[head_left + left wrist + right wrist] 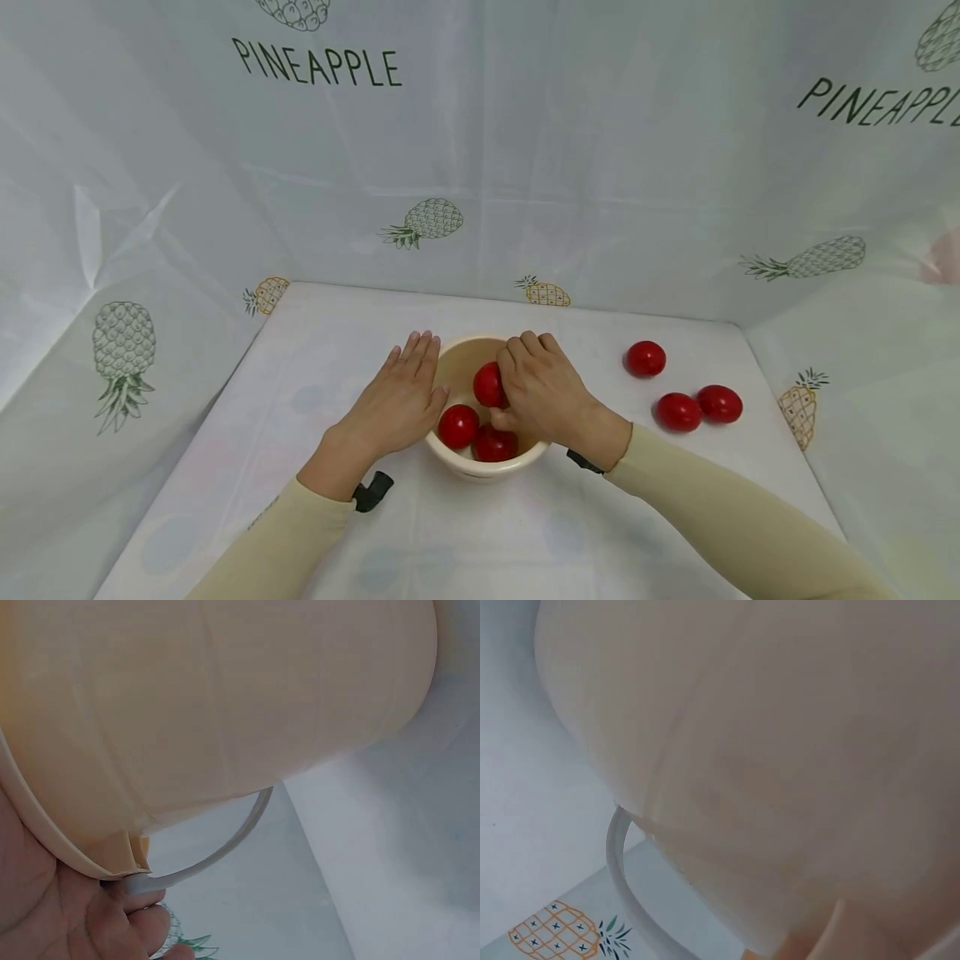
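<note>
"Head view?"
"The right hand (543, 387) pinches a red ball (488, 385) at the bucket (486, 472)'s mouth. Two inside balls (458, 426) sit at six and eight o'clock, three outside balls (678, 412) at three. The left hand (393, 402)'s at nine, fingers straight, close together."
"Left wrist?"
"That hand's by the rim (37, 823), at seven."
"Right wrist?"
"Bucket, handle (626, 892) at seven. Fingers hidden; can't tell there."

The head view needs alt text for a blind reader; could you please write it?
The right hand grips a rounded red object at a cream bucket, two more inside; the left hand lies along its rim. Three others sit on the table.
</note>
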A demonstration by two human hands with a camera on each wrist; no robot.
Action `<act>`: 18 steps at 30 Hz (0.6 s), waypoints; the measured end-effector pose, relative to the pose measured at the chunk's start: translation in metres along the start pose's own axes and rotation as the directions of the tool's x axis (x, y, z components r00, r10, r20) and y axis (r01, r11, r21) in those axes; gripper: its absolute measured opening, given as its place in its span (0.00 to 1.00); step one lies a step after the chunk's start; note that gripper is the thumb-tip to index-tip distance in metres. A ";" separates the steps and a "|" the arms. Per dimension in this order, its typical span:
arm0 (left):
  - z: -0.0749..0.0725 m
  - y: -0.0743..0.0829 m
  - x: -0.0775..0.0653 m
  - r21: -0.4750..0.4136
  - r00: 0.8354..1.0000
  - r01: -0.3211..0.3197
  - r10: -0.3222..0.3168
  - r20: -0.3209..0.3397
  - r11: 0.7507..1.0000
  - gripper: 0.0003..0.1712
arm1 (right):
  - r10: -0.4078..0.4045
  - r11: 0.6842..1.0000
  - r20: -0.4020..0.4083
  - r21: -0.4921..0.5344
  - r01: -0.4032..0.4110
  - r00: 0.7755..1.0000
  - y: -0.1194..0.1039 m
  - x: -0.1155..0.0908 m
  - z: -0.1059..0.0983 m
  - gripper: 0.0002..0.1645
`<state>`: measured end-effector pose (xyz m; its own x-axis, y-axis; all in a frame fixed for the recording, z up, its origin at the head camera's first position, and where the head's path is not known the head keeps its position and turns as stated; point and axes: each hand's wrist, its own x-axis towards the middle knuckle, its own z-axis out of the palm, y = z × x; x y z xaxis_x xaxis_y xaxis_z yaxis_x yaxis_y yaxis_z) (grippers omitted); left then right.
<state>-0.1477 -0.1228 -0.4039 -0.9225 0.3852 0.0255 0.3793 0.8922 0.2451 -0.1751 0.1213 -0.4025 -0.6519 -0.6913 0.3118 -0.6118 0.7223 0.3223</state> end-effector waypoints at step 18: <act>-0.001 0.002 0.001 -0.023 1.000 0.010 -0.009 0.014 1.000 0.45 | 0.021 1.000 -0.021 0.006 -0.021 1.000 0.000 -0.003 0.000 0.32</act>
<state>-0.1478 -0.1211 -0.4027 -0.9249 0.3801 0.0098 0.3687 0.8902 0.2675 -0.1734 0.1239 -0.4036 -0.6547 -0.6764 0.3374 -0.6011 0.7365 0.3102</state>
